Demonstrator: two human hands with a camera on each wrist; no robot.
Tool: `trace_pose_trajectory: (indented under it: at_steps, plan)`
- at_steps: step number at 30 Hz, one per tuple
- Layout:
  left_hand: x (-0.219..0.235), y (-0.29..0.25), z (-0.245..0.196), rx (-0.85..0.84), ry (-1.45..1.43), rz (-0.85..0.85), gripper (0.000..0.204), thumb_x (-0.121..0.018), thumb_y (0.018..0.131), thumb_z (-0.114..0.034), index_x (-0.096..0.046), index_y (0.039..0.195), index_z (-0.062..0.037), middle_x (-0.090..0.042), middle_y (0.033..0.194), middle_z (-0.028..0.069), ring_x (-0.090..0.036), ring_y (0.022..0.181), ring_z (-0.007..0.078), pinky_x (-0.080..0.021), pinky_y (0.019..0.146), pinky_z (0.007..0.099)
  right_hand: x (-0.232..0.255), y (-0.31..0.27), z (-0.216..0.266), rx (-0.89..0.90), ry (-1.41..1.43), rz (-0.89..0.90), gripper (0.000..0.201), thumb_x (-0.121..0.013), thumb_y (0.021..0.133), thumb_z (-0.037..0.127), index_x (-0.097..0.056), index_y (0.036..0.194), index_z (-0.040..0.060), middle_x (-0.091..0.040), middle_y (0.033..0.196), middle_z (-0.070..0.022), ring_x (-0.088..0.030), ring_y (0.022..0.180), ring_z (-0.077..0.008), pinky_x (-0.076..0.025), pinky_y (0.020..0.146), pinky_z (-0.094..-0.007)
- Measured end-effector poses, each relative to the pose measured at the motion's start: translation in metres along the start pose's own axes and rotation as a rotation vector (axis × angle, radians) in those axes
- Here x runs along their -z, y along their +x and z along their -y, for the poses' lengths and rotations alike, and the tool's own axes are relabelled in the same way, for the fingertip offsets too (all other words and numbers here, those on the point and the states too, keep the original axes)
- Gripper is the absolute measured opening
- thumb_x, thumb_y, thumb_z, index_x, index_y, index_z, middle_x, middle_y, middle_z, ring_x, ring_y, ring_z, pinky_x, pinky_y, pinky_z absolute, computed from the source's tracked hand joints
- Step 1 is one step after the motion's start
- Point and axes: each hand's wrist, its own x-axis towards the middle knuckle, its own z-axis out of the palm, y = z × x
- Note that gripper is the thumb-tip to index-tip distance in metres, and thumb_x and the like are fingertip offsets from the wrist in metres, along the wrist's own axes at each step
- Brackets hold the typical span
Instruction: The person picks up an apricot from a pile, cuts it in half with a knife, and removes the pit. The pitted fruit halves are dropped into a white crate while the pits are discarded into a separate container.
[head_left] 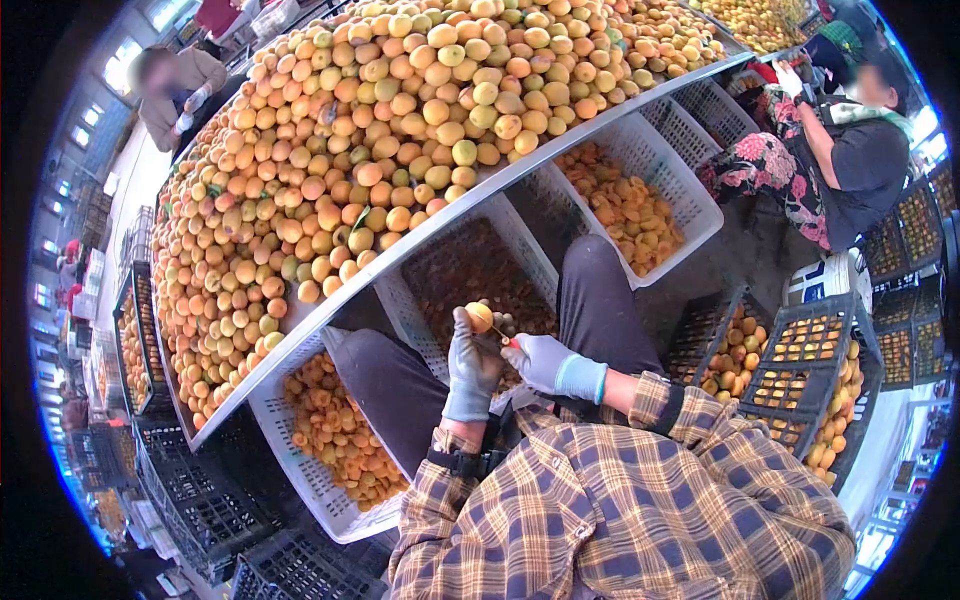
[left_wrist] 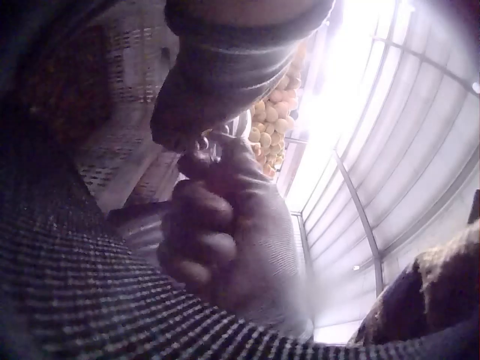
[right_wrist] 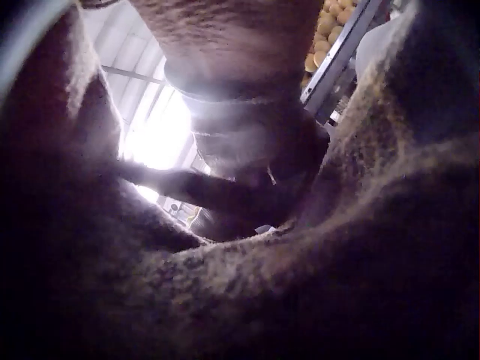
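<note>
In the head view my gloved left hand (head_left: pixel 472 365) grips a yellow-orange apricot (head_left: pixel 479 318) upright at the fingertips. Close beside it, my gloved right hand (head_left: pixel 558 366) pinches a small red-handled tool (head_left: pixel 508 342), its tip toward the fruit; I cannot tell its exact kind. Both hands are above a white crate (head_left: pixel 411 322) between the knees, with dark, small pieces inside. Curled glove fingers of the left hand (left_wrist: pixel 232 232) show in the left wrist view. Sleeve cloth (right_wrist: pixel 247 292) covers much of the right wrist view.
A metal-edged table (head_left: pixel 400 247) heaped with whole apricots (head_left: pixel 400 120) stands ahead. White crates of halved apricots stand at left (head_left: pixel 275 420) and right (head_left: pixel 705 215). Black crates (head_left: pixel 800 350) with apricots are at the right. Two other people sit by the table, left (head_left: pixel 180 90) and right (head_left: pixel 860 150).
</note>
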Motion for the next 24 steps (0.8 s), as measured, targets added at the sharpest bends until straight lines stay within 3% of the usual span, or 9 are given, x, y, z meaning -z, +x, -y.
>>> trace_pose_trajectory:
  at_steps: [8, 12, 14, 16, 17, 18, 20, 22, 24]
  plan:
    - [0.015, 0.006, 0.012, 0.059, 0.162, 0.029, 0.064, -0.034, 0.092, -0.056, -0.054, 0.101, 0.0041, -0.060, 0.100, 0.0180, -0.057, 0.096, 0.0301, -0.043, 0.093, 0.0450, -0.011, 0.016, -0.011, -0.059, -0.140, 0.003, 0.039, -0.047, 0.090, 0.038, -0.055, 0.097, 0.0002, -0.062, 0.085, -0.0254, -0.060, 0.083, -0.0419, -0.046, 0.072, -0.0493]
    - [0.026, 0.015, 0.009, -0.027, 0.116, -0.124, 0.066, -0.035, 0.090, -0.060, -0.056, 0.100, 0.0017, -0.062, 0.092, 0.0142, -0.059, 0.087, 0.0266, -0.049, 0.079, 0.0367, 0.006, 0.008, -0.004, 0.012, -0.128, 0.080, 0.039, -0.047, 0.089, 0.041, -0.056, 0.097, 0.0034, -0.061, 0.085, -0.0264, -0.059, 0.084, -0.0423, -0.046, 0.072, -0.0501]
    - [0.010, 0.004, 0.001, -0.066, 0.067, -0.131, 0.063, -0.037, 0.090, -0.058, -0.056, 0.101, 0.0016, -0.062, 0.091, 0.0130, -0.059, 0.087, 0.0257, -0.049, 0.078, 0.0362, 0.020, -0.002, 0.006, 0.076, -0.163, 0.076, 0.041, -0.050, 0.088, 0.045, -0.055, 0.101, 0.0061, -0.063, 0.084, -0.0232, -0.060, 0.081, -0.0409, -0.047, 0.068, -0.0486]
    - [-0.002, -0.005, -0.001, 0.062, 0.107, 0.012, 0.054, -0.040, 0.091, -0.054, -0.055, 0.104, -0.0032, -0.061, 0.099, 0.0132, -0.058, 0.093, 0.0267, -0.046, 0.087, 0.0408, 0.036, -0.010, 0.023, 0.232, -0.187, -0.250, 0.046, -0.054, 0.085, 0.049, -0.052, 0.110, 0.0106, -0.064, 0.082, -0.0194, -0.062, 0.076, -0.0388, -0.048, 0.063, -0.0457]
    - [-0.017, -0.009, 0.004, 0.049, 0.170, -0.070, 0.051, -0.042, 0.090, -0.053, -0.055, 0.105, -0.0062, -0.061, 0.100, 0.0108, -0.059, 0.092, 0.0234, -0.046, 0.087, 0.0372, 0.044, -0.006, 0.029, 0.327, -0.236, -0.278, 0.054, -0.057, 0.081, 0.052, -0.048, 0.117, 0.0129, -0.064, 0.079, -0.0173, -0.062, 0.072, -0.0371, -0.049, 0.058, -0.0439]
    - [-0.026, -0.015, 0.004, 0.224, 0.084, 0.037, 0.051, -0.043, 0.090, -0.052, -0.054, 0.108, -0.0060, -0.061, 0.101, 0.0094, -0.059, 0.093, 0.0212, -0.048, 0.086, 0.0339, 0.049, -0.001, 0.034, 0.379, -0.237, -0.282, 0.057, -0.060, 0.079, 0.052, -0.048, 0.118, 0.0128, -0.064, 0.078, -0.0182, -0.062, 0.071, -0.0374, -0.049, 0.058, -0.0450]
    - [-0.039, -0.025, 0.010, 0.184, 0.262, -0.049, 0.055, -0.039, 0.090, -0.056, -0.055, 0.110, -0.0073, -0.062, 0.098, 0.0069, -0.060, 0.091, 0.0201, -0.049, 0.081, 0.0334, 0.053, 0.008, 0.030, 0.372, -0.387, -0.132, 0.056, -0.063, 0.078, 0.049, -0.049, 0.117, 0.0124, -0.064, 0.078, -0.0181, -0.062, 0.070, -0.0374, -0.049, 0.058, -0.0454]
    - [0.002, 0.001, 0.020, -0.006, 0.589, 0.015, 0.052, -0.039, 0.091, -0.054, -0.057, 0.108, -0.0081, -0.062, 0.098, 0.0050, -0.060, 0.086, 0.0160, -0.050, 0.077, 0.0302, 0.053, 0.008, 0.027, 0.433, -0.405, -0.126, 0.053, -0.067, 0.076, 0.043, -0.051, 0.116, 0.0123, -0.064, 0.078, -0.0183, -0.062, 0.070, -0.0374, -0.050, 0.058, -0.0454]
    - [0.011, 0.008, 0.024, 0.019, 0.549, -0.022, 0.040, -0.036, 0.098, -0.039, -0.059, 0.104, -0.0070, -0.062, 0.095, 0.0028, -0.058, 0.081, 0.0125, -0.048, 0.075, 0.0261, 0.054, 0.007, 0.025, 0.456, -0.434, -0.124, 0.053, -0.068, 0.075, 0.038, -0.050, 0.117, 0.0119, -0.064, 0.083, -0.0170, -0.062, 0.070, -0.0375, -0.050, 0.058, -0.0448]
